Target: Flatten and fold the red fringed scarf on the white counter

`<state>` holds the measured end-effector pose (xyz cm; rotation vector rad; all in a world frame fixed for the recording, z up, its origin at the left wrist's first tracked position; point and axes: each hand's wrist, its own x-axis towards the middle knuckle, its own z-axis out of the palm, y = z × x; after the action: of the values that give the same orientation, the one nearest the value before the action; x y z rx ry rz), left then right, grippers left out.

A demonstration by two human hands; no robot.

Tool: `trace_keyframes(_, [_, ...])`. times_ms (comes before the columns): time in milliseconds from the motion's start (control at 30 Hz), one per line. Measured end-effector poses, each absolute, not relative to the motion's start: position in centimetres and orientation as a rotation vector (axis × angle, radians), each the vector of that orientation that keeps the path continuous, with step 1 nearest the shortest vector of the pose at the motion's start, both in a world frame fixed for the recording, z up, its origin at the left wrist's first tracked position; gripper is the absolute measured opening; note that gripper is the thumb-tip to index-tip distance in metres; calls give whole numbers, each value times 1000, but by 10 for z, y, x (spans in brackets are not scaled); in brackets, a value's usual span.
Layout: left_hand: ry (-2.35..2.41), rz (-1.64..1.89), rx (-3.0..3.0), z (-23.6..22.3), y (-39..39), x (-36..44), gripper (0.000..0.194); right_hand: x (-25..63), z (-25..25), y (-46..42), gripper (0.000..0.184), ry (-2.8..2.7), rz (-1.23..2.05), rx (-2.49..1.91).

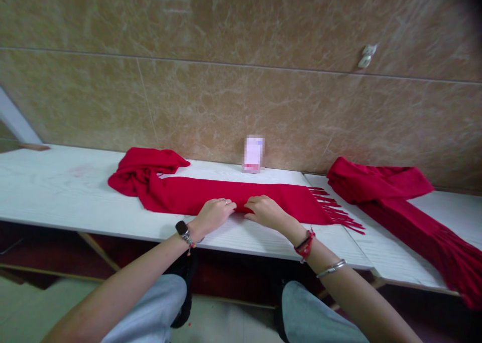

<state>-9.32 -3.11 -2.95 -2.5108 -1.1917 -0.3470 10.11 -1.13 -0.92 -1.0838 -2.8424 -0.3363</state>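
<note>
A red scarf lies stretched lengthwise along a white bench top, its fringed end to the right and its left end bunched in a loose heap. My left hand, with a ring and a watch at the wrist, is closed on the scarf's near edge around its middle. Just right of it, my right hand has its fingers curled over the same edge. A small gap separates the two hands. The fingertips are partly hidden against the cloth.
Another red scarf lies folded at the right, its fringe hanging over the front edge. A blurred-out phone-like rectangle leans on the marbled tile wall. The white bench top has open shelving below, near my knees. A small white hook is on the wall.
</note>
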Motion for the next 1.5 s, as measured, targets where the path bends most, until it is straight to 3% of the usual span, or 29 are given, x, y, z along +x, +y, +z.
trace_keyframes(367, [-1244,-331,-2522,-25,-31,-102,11,85,-8,-4,19,-2925,-395,-1059])
trace_keyframes(1100, [-1215,-240,-2457,-28,-30,-131,10,57,-4,-8,30,-2904,-371,-1049])
trace_keyframes(1233, [-1257,-289,-2465,-27,-29,-131,8,46,-4,-10,23,-2881,-401,-1051])
trace_keyframes(1500, [-1311,-384,-2496,-25,-28,-146,12,40,5,-5,30,-2908,-370,-1111])
